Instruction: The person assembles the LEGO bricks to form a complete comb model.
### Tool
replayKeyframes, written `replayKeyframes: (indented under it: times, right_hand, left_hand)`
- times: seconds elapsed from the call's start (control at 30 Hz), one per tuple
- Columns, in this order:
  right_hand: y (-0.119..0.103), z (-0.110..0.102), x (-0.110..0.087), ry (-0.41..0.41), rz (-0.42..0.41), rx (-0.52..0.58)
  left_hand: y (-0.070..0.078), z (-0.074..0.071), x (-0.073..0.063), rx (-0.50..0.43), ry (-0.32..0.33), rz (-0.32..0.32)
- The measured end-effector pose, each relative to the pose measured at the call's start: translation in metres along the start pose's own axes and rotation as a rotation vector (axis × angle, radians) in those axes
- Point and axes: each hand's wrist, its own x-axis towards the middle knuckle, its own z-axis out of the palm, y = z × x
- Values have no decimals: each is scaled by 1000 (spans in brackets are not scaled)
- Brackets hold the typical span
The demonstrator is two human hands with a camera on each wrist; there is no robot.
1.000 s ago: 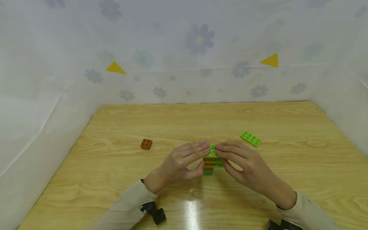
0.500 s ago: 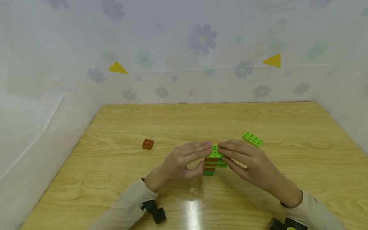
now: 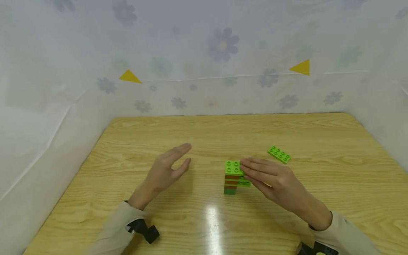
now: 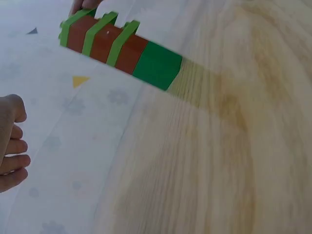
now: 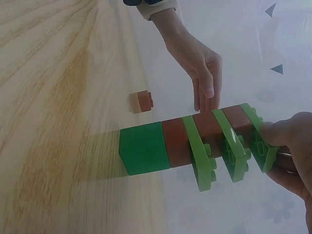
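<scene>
A tower of toy building bricks (image 3: 230, 180) stands upright on the table, with a dark green block (image 5: 145, 148) at its foot and reddish-brown bricks alternating with light green plates above. My right hand (image 3: 278, 180) pinches the overhanging end of the top plate (image 5: 261, 146) between thumb and fingers. Off to the left, my left hand (image 3: 160, 173) is in the air with straight fingers and nothing in them. A loose reddish-brown brick (image 5: 144, 101) lies on the table near that hand in the right wrist view; in the head view the hand hides it.
One loose light green plate (image 3: 279, 154) lies behind the right hand, toward the back right. The wooden table (image 3: 204, 132) ends at a white flowered cloth (image 3: 197, 46) hung behind and along the sides.
My left hand has let go of the tower's top and moved left, now covering the loose brown brick in the head view. The right hand stays at the top plate.
</scene>
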Motion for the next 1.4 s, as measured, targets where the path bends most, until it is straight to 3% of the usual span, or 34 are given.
replayKeyframes:
  times: [0.07, 0.13, 0.27, 0.37, 0.43, 0.53, 0.73, 0.97, 1.4]
  right_hand:
    - [0, 0, -1, 0, -13, 0]
    - [-1, 0, -2, -6, -27, -14]
    - [-2, 0, -1, -24, -64, -82]
    - [-4, 0, 0, -32, -98, -153]
    - [-4, 0, 0, -32, -115, -189]
    - [-5, 0, 1, -34, -122, -218]
    - [-4, 1, 2, -28, -137, -226]
    - [-4, 0, 3, -29, -149, -223]
    - [-9, -4, 6, -98, -87, -220]
  left_hand:
    - [-8, -10, -5, 52, -28, -103]
    - [-15, -18, -10, 99, -97, -222]
    - [-23, -26, -18, 194, -340, -486]
    - [-27, -25, -22, 231, -487, -632]
    - [-29, -23, -25, 239, -516, -696]
    - [-31, -20, -26, 243, -485, -748]
    - [-35, -17, -29, 292, -376, -771]
    - [-33, -15, -29, 266, -289, -672]
    - [-22, -13, -20, 230, -263, -583]
